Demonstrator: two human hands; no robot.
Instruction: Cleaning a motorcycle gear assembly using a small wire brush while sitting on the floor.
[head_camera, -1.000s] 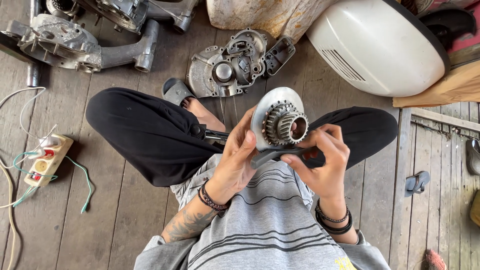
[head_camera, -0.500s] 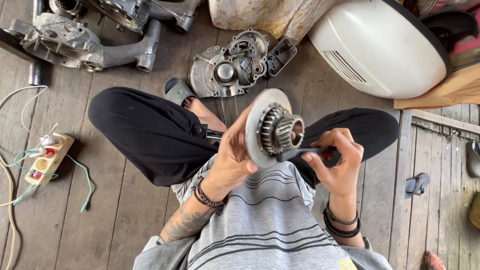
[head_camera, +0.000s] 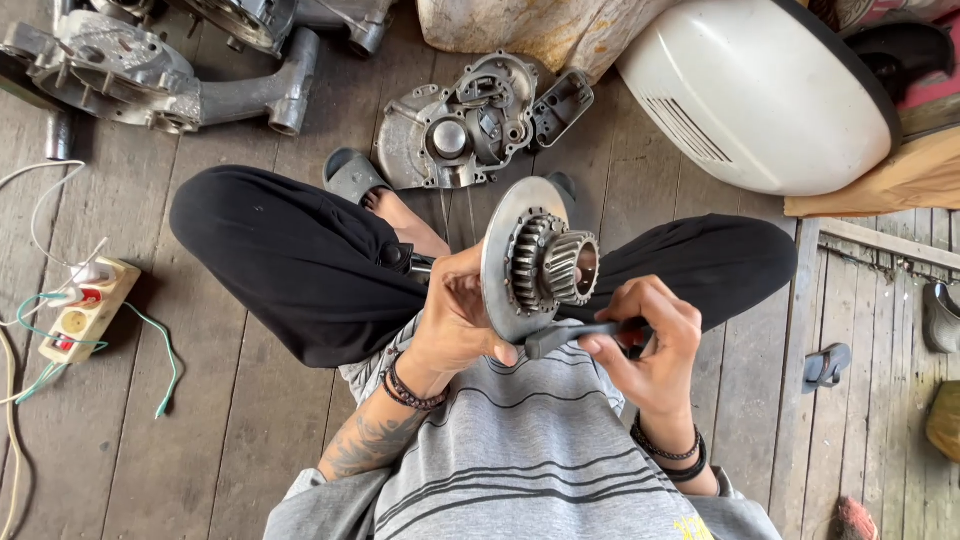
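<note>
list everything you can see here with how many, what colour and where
gear assembly: one, silver disc with stacked gears, centre, held upright
dark tool: one, black, under the disc
engine cover: one, grey, floor beyond the knees
engine casing: one, grey, top left
body panel: one, white, top right
power strip: one, cream, left floor
sandal: one, grey, by the foot
left hand: grips the disc rim
right hand: holds the tool

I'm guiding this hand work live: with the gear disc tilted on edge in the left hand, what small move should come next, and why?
Probably bring the dark tool in the right hand up to the gear cluster. The left hand holds the gear disc on edge, teeth facing the tool, whose tip sits just below the disc's rim.
</note>
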